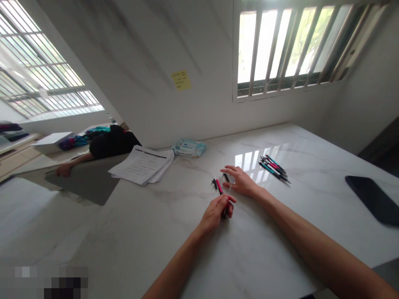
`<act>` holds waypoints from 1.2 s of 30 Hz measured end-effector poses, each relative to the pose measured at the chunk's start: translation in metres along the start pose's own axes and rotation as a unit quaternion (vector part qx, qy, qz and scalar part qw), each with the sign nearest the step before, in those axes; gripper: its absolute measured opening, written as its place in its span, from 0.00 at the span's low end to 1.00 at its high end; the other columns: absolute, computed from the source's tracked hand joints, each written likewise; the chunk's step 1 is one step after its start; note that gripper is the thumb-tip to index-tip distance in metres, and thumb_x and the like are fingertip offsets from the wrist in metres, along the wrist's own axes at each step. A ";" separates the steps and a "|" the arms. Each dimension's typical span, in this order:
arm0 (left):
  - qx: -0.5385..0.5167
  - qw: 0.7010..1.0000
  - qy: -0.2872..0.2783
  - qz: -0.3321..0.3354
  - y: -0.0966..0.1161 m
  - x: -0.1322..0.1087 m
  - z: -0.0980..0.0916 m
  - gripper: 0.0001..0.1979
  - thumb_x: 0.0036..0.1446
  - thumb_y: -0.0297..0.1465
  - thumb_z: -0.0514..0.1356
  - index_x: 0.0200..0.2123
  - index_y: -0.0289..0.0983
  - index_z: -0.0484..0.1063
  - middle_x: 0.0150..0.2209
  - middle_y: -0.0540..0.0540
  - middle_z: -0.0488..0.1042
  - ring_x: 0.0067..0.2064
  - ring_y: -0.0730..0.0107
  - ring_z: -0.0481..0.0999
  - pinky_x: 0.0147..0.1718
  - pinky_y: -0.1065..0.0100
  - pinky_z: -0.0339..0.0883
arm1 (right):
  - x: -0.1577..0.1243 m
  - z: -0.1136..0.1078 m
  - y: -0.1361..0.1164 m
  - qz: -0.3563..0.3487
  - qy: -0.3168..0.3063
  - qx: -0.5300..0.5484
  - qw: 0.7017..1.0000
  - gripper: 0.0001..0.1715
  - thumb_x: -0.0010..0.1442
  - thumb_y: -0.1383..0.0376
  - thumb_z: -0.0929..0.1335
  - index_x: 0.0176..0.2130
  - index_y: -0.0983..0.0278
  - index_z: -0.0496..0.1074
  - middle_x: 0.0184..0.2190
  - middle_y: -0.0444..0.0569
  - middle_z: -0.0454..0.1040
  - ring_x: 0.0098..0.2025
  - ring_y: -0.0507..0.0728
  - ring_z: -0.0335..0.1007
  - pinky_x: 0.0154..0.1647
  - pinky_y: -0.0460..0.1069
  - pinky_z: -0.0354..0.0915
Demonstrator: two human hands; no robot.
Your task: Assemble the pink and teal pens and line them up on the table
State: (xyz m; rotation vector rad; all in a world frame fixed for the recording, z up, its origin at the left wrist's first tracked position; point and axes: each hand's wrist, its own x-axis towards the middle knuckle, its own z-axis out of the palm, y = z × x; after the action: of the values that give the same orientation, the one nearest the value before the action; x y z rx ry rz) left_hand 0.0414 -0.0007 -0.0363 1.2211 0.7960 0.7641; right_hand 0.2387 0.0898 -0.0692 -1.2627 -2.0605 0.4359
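Observation:
My left hand [215, 211] is closed around a red and black pen [219, 187], whose front end points away from me. A thin, pale rod [230, 190] sticks up from the same hand; I cannot make out exactly what it is. Just beyond lies a small black pen part [214, 183] on the table. My right hand [240, 181] rests to the right with its fingers stretched out and apart. Close to its fingertips is another small black pen part [226, 177]. Several pens [274, 169], teal, red and black, lie in a bunch to the right of my right hand.
On the marble-patterned table [149, 241], a black phone [372, 199] lies at the right. Printed papers [141, 164] and a light blue wipes pack [189, 148] lie near the wall. At the left, another person's hand [64, 169] touches a grey panel [93, 182].

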 end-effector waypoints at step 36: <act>0.015 1.000 -0.003 -0.010 0.002 -0.001 0.001 0.22 0.65 0.50 0.57 0.41 0.35 0.75 0.27 0.49 0.70 0.29 0.72 0.67 0.29 0.69 0.56 | -0.002 -0.003 -0.001 -0.010 0.000 -0.012 1.000 0.29 0.62 0.62 0.73 0.62 0.59 0.73 0.59 0.55 0.74 0.60 0.66 0.67 0.62 0.60 0.66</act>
State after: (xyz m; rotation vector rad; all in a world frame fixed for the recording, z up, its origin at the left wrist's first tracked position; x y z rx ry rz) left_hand 0.0420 -0.0016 -0.0335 1.2396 0.8167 0.7336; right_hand 0.2404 0.0873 -0.0673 -1.2545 -2.0833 0.4019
